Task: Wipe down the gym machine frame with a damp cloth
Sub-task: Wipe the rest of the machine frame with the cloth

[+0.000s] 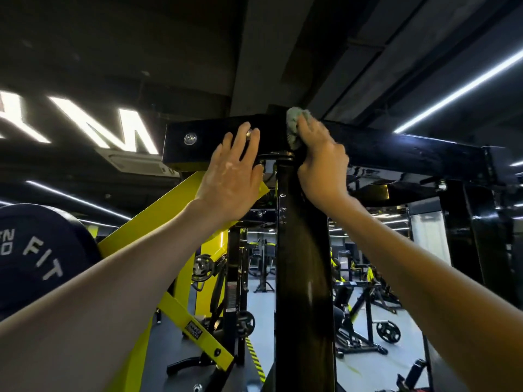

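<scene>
Both arms reach overhead: the right hand (322, 162) grips the bunched grey cloth (293, 125) against the joint where the black crossbeam (396, 148) meets the upright post (302, 264), while the left hand (232, 176) lies flat and open on the beam just beside it. At such a stretch, I'd say the cloth could snag on a bolt head (190, 138) or slip from the fingers. The paint looks glossy and slick; below the hands are a yellow machine arm (158, 219) and a weight plate (34, 250), with strip lights (458, 89) above.
</scene>
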`<state>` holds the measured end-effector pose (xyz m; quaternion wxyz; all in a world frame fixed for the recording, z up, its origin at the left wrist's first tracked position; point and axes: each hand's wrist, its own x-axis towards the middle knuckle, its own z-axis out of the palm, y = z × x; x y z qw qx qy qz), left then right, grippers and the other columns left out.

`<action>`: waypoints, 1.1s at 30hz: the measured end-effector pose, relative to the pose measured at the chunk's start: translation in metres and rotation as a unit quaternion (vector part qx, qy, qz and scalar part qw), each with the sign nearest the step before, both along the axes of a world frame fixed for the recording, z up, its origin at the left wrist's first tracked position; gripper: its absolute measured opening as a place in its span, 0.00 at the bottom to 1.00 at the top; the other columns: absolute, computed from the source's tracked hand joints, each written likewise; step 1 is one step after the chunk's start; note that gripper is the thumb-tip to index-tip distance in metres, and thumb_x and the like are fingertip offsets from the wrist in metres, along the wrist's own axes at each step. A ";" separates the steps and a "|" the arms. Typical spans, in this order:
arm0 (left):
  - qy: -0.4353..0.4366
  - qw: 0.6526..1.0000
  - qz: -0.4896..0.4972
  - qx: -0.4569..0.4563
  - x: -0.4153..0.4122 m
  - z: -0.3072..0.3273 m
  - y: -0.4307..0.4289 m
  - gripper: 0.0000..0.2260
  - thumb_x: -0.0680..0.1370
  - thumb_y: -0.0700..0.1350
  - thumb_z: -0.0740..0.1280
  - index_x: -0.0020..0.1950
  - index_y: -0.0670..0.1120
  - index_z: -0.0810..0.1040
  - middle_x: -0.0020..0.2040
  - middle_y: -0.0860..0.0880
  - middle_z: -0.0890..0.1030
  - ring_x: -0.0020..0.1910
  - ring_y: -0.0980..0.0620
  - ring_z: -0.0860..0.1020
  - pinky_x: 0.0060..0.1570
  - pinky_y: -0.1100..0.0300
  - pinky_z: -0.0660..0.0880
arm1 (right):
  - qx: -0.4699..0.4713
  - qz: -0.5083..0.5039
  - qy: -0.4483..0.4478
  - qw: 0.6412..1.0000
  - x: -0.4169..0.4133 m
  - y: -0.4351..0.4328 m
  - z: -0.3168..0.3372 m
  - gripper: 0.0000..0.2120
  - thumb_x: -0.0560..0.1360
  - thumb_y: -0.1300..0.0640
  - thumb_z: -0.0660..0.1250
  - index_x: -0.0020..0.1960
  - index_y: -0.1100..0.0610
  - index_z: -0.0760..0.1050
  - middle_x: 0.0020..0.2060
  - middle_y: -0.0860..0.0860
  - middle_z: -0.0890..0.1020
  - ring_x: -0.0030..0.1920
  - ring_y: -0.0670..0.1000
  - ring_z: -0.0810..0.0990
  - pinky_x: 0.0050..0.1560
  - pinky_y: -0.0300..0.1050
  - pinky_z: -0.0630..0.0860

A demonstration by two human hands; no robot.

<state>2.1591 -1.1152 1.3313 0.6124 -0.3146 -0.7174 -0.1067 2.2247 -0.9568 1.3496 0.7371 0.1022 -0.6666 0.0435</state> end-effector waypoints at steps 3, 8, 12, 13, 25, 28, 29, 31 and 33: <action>-0.001 1.000 0.000 0.006 0.000 0.001 0.000 0.28 0.85 0.49 0.53 0.81 0.41 0.48 0.81 0.41 0.50 0.77 0.37 0.55 0.75 0.45 0.56 | 0.127 0.008 -0.048 0.991 -0.001 0.013 -0.017 0.33 0.67 0.77 0.63 0.71 0.62 0.71 0.70 0.57 0.73 0.72 0.58 0.68 0.73 0.44 0.62; 0.003 1.000 0.006 -0.004 0.000 0.004 -0.004 0.27 0.85 0.49 0.55 0.81 0.40 0.52 0.80 0.41 0.53 0.75 0.37 0.59 0.73 0.44 0.58 | 0.090 0.028 -0.089 0.992 0.025 0.035 0.027 0.33 0.70 0.75 0.62 0.72 0.55 0.71 0.69 0.51 0.75 0.68 0.52 0.74 0.69 0.45 0.70; 0.009 1.000 0.019 0.001 0.003 0.004 -0.003 0.27 0.84 0.49 0.54 0.81 0.41 0.51 0.80 0.41 0.52 0.78 0.40 0.56 0.75 0.46 0.54 | 0.065 0.017 -0.074 0.995 0.019 0.023 0.015 0.33 0.70 0.75 0.61 0.73 0.57 0.70 0.71 0.53 0.73 0.72 0.54 0.69 0.73 0.45 0.64; 0.009 1.000 0.027 0.005 0.004 0.003 -0.002 0.27 0.84 0.50 0.54 0.81 0.41 0.51 0.81 0.41 0.51 0.78 0.41 0.54 0.75 0.46 0.52 | 0.095 0.018 -0.072 0.993 0.016 0.023 0.002 0.33 0.70 0.75 0.62 0.72 0.58 0.70 0.71 0.54 0.73 0.72 0.55 0.69 0.73 0.47 0.65; 0.025 0.993 -0.066 -0.091 0.009 -0.008 0.010 0.30 0.82 0.41 0.57 0.81 0.44 0.48 0.82 0.48 0.47 0.80 0.49 0.46 0.76 0.58 0.43 | 0.253 -0.105 -0.117 0.955 0.035 0.048 -0.032 0.30 0.70 0.76 0.64 0.71 0.63 0.70 0.69 0.58 0.74 0.71 0.60 0.70 0.65 0.55 0.75; 0.026 0.993 -0.091 -0.074 0.007 -0.011 0.012 0.31 0.81 0.39 0.58 0.81 0.43 0.48 0.82 0.48 0.47 0.80 0.51 0.44 0.75 0.61 0.40 | 0.218 -0.082 -0.067 0.970 0.028 0.036 -0.044 0.26 0.69 0.76 0.63 0.66 0.65 0.74 0.63 0.59 0.78 0.65 0.61 0.74 0.63 0.52 0.74; 0.023 0.992 -0.096 -0.072 0.006 -0.012 0.013 0.31 0.81 0.39 0.57 0.81 0.43 0.48 0.82 0.48 0.46 0.80 0.51 0.43 0.74 0.61 0.40 | 0.211 -0.069 -0.060 0.973 0.024 0.034 -0.054 0.25 0.69 0.76 0.63 0.65 0.65 0.74 0.61 0.58 0.78 0.64 0.60 0.75 0.63 0.52 0.74; 0.019 0.992 -0.100 -0.071 0.006 -0.013 0.014 0.30 0.81 0.39 0.56 0.81 0.43 0.47 0.82 0.48 0.46 0.80 0.51 0.43 0.75 0.60 0.40 | 0.226 -0.060 -0.059 0.970 0.017 0.034 -0.079 0.23 0.69 0.76 0.65 0.62 0.65 0.76 0.58 0.57 0.79 0.63 0.58 0.75 0.66 0.51 0.73; 0.012 0.992 -0.103 -0.075 0.007 -0.013 0.013 0.30 0.81 0.38 0.55 0.81 0.43 0.46 0.82 0.48 0.45 0.80 0.51 0.43 0.75 0.59 0.41 | 0.257 -0.063 -0.072 0.962 0.014 0.040 -0.099 0.23 0.69 0.76 0.68 0.63 0.65 0.76 0.60 0.58 0.79 0.65 0.58 0.74 0.69 0.50 0.70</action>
